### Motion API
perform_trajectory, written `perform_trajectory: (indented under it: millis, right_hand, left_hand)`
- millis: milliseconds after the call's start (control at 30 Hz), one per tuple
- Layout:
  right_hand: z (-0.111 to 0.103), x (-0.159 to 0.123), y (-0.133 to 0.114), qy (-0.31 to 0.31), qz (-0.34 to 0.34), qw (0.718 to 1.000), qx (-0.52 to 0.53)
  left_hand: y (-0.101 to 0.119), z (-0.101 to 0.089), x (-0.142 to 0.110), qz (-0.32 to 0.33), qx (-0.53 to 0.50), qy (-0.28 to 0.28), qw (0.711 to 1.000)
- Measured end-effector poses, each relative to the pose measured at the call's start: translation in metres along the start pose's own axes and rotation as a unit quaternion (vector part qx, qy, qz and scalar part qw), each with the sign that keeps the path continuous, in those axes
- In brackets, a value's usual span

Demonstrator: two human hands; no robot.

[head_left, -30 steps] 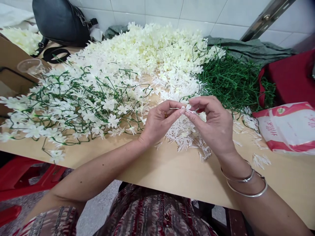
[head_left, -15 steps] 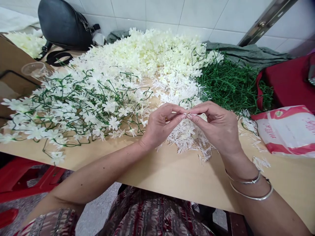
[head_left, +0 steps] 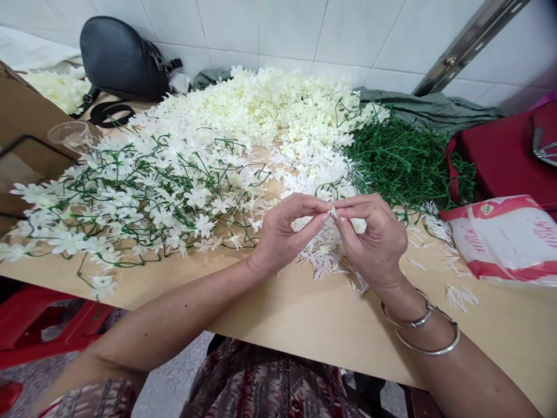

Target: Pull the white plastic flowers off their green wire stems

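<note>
My left hand [head_left: 289,229] and my right hand [head_left: 372,235] meet fingertip to fingertip above the table. Pinched between them is a small white plastic flower stamen [head_left: 333,213], partly covered by the fingers. Below my hands lies a heap of white stamen pieces [head_left: 319,255]. Left of them spreads a pile of white artificial flowers on green stems [head_left: 174,186]. Loose cream petals [head_left: 278,104] are heaped behind, and a tangle of green plastic stems [head_left: 409,157] sits to the right, beyond my right hand.
A red and white plastic packet [head_left: 505,238] and a dark red bag [head_left: 500,151] occupy the right side. A black bag [head_left: 124,58], a clear plastic cup [head_left: 72,133] and a cardboard box [head_left: 35,128] stand at the left. A tiled wall [head_left: 287,29] closes off the back.
My right hand and wrist have shifted slightly left, its fingers still pinching at the white stamen. My left hand keeps its pinch. The whole view has moved a little.
</note>
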State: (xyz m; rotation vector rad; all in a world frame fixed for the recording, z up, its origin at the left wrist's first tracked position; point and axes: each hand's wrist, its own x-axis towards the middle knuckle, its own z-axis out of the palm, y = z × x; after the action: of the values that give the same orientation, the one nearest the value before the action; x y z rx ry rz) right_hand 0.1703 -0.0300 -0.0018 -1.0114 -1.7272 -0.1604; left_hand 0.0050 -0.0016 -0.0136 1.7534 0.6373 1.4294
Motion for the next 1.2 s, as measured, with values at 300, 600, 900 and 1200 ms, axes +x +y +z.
perform_trajectory:
  millis: [300,600,900,1200]
  right_hand:
    - [-0.002,0.002,-0.004,0.012,-0.013,0.999,-0.045]
    - [-0.002,0.006,-0.003,0.0,0.008,1.0,-0.008]
    - [-0.048,0.027,0.052,0.254,0.167,0.952,0.041]
    - [-0.061,0.023,0.09,0.288,0.182,0.94,0.004]
  left_hand:
    - [0.001,-0.002,0.001,0.005,-0.033,-0.013,0.999]
    - [0.008,-0.01,0.008,-0.025,-0.019,-0.001,1.0]
    - [0.006,0.02,0.048,0.072,0.181,-0.178,0.965]
    - [-0.003,0.059,0.073,0.078,0.451,-0.217,0.862]
